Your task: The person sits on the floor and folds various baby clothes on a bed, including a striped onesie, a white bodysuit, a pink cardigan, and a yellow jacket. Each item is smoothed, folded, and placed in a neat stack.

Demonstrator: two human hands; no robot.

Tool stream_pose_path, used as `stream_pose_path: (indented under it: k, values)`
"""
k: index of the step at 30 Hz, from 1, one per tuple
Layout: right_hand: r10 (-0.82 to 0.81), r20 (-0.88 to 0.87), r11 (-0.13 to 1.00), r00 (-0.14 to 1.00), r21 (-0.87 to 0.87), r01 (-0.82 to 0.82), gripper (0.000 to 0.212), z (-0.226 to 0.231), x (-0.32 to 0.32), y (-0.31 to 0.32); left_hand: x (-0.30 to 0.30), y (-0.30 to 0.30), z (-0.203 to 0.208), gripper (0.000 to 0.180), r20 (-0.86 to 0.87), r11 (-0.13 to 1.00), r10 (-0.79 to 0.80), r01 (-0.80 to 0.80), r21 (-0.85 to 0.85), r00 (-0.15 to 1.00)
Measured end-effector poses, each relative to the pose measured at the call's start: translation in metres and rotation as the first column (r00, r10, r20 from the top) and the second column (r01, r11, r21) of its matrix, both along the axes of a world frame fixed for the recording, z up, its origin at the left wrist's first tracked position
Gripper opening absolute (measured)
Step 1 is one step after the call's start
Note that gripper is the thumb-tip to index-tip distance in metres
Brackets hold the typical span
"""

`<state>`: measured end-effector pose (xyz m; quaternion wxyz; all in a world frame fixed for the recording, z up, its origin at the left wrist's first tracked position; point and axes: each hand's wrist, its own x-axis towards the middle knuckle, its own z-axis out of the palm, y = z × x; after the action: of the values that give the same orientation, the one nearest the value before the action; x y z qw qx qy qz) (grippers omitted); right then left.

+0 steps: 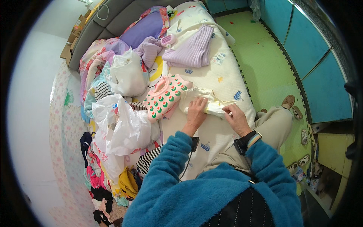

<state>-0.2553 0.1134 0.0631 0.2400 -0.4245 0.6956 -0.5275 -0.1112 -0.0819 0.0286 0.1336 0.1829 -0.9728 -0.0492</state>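
Note:
A small white garment (215, 107) with pale yellow marks lies partly folded on the bed in front of me. My left hand (196, 112) rests flat on it with the fingers stretched out. At the garment's right end, my right hand (237, 119) has thumb and fingers closed on the edge of the cloth. Just left of it lies a folded pink knit sweater (165, 97) with red and green flower shapes. Farther back, a ribbed lilac garment (193, 49) is folded into a bundle. The exact kind of the white garment is unclear.
White plastic bags (130, 130) stuffed with clothes crowd the bed's left side. A striped piece of clothing (149, 159) and a mustard one (127, 182) lie nearer me. A purple pillow (143, 30) leans by the grey headboard (118, 15). Teal cabinets (308, 36) line the right.

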Motion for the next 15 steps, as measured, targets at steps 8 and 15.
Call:
stream_pose_path:
  k: [8,15]
  values:
    - [0.173,-0.237,0.984,0.956,0.079,-0.159,0.052,-0.007,0.007,0.005,-0.010,0.022,0.001,0.061,-0.054,0.997,0.082,-0.082,-0.002,0.995]
    - [0.107,-0.246,0.991,0.963,-0.048,-0.123,0.047,-0.002,0.005,-0.001,-0.011,0.046,0.049,0.060,-0.195,0.935,0.223,-0.153,0.321,0.955]
